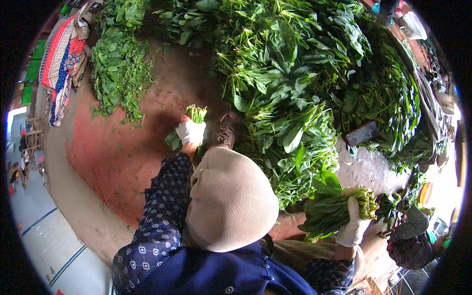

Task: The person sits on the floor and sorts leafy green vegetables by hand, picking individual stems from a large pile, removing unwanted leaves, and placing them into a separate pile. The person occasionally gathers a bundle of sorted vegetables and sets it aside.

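Observation:
My left hand (191, 131), in a white glove, is closed around a small bunch of leafy greens (196, 114), its pale cut stems pointing up and its leaves hanging below the hand. Something red shows beside those stems. At the lower right, my right hand (352, 230), also white-gloved, grips a thicker bundle of greens (326, 212). That bundle's stem ends face right and its broad leaves spread left. Between my arms is a rounded form in beige ribbed cloth (232, 199), apparently my knee, with a laced brown shoe (225, 134) beyond it.
A large heap of leafy greens (273, 73) fills the upper middle and right; a narrower pile (118, 70) lies left on the reddish ground (110, 158). A phone (362, 133) rests on greens at right. Patterned cloths (61, 66) lie far left. Someone's dark-clothed leg (388, 9) shows top right.

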Tool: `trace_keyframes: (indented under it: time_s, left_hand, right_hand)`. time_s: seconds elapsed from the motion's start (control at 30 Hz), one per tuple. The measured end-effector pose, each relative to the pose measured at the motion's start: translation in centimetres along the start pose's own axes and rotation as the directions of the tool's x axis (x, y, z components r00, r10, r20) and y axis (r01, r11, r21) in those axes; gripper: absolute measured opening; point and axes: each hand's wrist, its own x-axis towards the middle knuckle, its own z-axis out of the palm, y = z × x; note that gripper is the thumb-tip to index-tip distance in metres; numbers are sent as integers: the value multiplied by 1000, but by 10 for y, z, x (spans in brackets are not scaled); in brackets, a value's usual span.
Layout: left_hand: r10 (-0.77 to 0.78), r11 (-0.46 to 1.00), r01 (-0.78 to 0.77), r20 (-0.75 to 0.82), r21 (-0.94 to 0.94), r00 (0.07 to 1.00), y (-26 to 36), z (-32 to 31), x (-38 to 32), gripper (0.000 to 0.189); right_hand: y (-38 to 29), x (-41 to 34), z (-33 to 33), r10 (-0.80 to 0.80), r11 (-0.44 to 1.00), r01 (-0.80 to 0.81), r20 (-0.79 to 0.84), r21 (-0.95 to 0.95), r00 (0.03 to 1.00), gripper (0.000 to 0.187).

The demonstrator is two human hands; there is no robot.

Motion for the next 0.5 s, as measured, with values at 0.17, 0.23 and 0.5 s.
trace_keyframes:
  time_s: [0.17, 0.23, 0.5]
  left_hand:
    - [17, 963, -55, -145, -264, 989, -25, -58, -18, 55]
    - [180, 767, -340, -327, -544, 928, -21, -86, -22, 35]
    - [798, 337, -932, -567, 136, 206, 91, -291, -69, 46]
  right_hand:
    - [-7, -6, 8, 35, 996, -40, -54, -83, 998, 25]
    - [-13, -8, 14, 0, 999, -1, -36, -45, 999, 19]
    - [-57, -15, 13, -415, 908, 412, -40, -74, 909, 30]
